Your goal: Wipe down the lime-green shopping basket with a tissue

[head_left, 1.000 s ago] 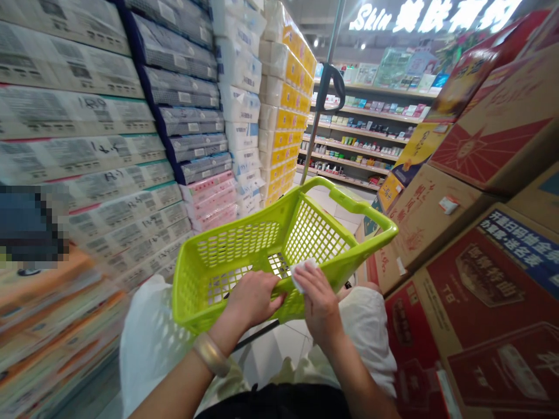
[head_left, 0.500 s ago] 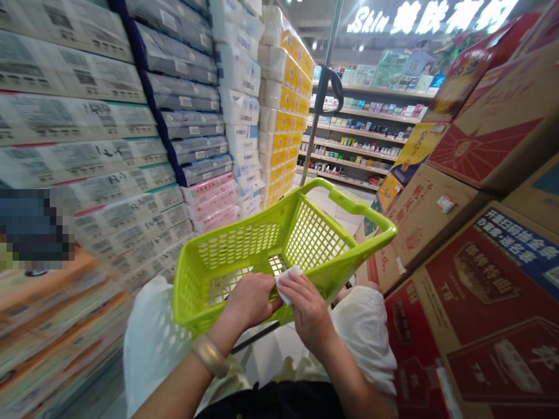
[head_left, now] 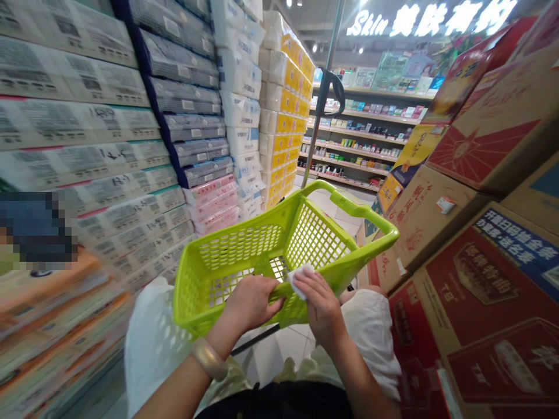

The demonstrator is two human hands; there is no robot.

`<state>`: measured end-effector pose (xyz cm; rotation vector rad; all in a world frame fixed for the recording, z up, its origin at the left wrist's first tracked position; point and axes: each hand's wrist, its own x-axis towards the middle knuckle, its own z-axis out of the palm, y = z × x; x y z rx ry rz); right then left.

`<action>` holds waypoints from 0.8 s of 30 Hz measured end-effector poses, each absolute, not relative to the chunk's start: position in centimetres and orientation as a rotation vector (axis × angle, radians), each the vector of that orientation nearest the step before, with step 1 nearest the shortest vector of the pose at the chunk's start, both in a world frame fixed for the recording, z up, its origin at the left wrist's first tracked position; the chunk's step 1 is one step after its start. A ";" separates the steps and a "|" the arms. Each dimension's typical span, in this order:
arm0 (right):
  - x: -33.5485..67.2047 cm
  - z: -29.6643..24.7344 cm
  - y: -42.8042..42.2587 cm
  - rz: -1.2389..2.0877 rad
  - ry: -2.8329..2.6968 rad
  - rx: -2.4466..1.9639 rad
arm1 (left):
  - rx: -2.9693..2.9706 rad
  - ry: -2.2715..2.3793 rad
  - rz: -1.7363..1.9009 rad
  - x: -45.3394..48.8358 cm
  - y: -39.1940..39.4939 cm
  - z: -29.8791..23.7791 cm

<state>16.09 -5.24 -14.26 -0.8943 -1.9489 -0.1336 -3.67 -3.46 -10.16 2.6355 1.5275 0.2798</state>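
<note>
A bright green plastic shopping basket [head_left: 236, 238] with lattice walls stands in front of my knees, its inside showing only the perforated bottom and sides. My left hand [head_left: 253, 299] grips the near rim, fingers over the edge and thumb on the outer side. Just to its right, my right hand [head_left: 318, 299] presses a folded white tissue [head_left: 299, 280] against the same rim. Part of the tissue is hidden under the fingers. A gold-coloured bangle [head_left: 209, 359] circles my left wrist.
Tall stacks of packaged paper [head_left: 283, 116] rise on the left. Printed cartons [head_left: 493, 279] are piled close on the right. A grey pole with a black handle [head_left: 331, 93] stands behind the basket, before shelves of small products [head_left: 367, 131].
My right hand has slid the tissue rightward along the rim, away from my left hand. The left hand keeps its hold on the rim nearly in place.
</note>
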 end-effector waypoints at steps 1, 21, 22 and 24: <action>16.6 -14.2 -5.0 -0.175 -1.873 -0.934 | 2.634 1.520 0.289 -3.7 -3.5 -10.2; 14.7 -14.0 -5.4 -0.079 -1.917 -0.965 | 2.623 1.569 0.260 -3.6 -3.6 -10.0; 14.4 -14.1 -5.5 -0.053 -1.975 -0.932 | 2.626 1.575 0.241 -3.6 -3.6 -10.0; 14.8 -14.2 -5.4 -0.072 -1.992 -0.910 | 2.631 1.564 0.230 -3.6 -3.6 -9.9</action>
